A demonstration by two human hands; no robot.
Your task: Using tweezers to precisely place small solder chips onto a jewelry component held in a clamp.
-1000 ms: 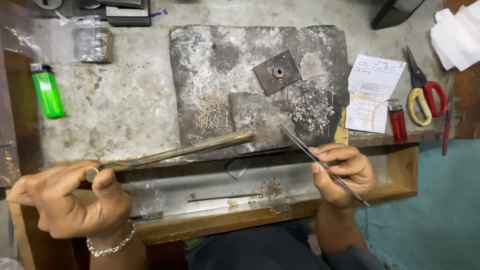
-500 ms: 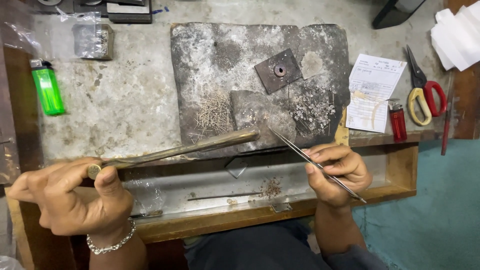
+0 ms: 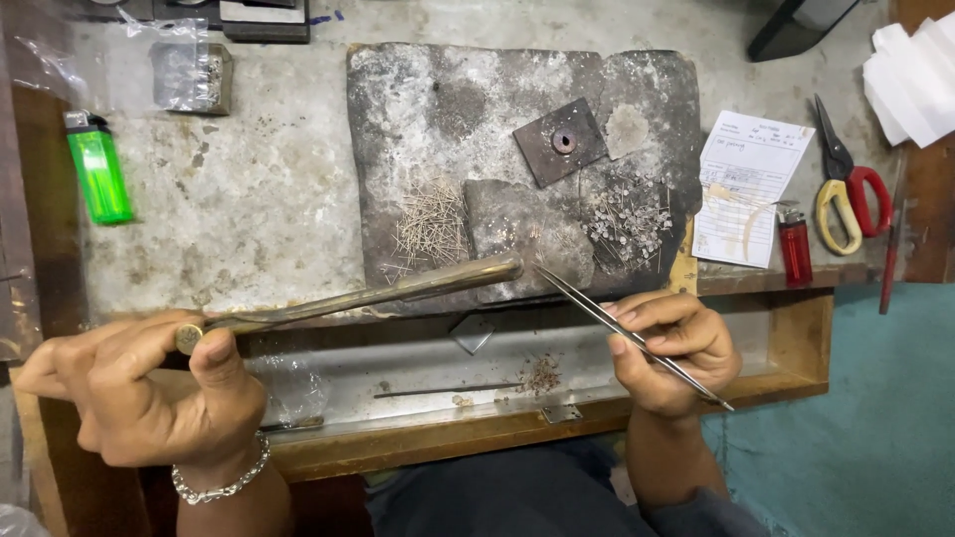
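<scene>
Scorched grey slab [image 3: 438,109] tops the bench. At its near edge, left hand [image 3: 149,393] grips a brass blowpipe [image 3: 398,290]; right hand [image 3: 676,348] pinches tweezers [image 3: 597,313].

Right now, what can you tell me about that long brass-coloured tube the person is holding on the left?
The brass tube is long, thin and dull gold, tarnished, and widens slightly toward its far end. It lies almost level, slanting up to the right. The left hand grips its near end, thumb by the rounded mouthpiece. Its tip sits over the front edge of the grey scorched slab, close to the points of the tweezers.
</scene>
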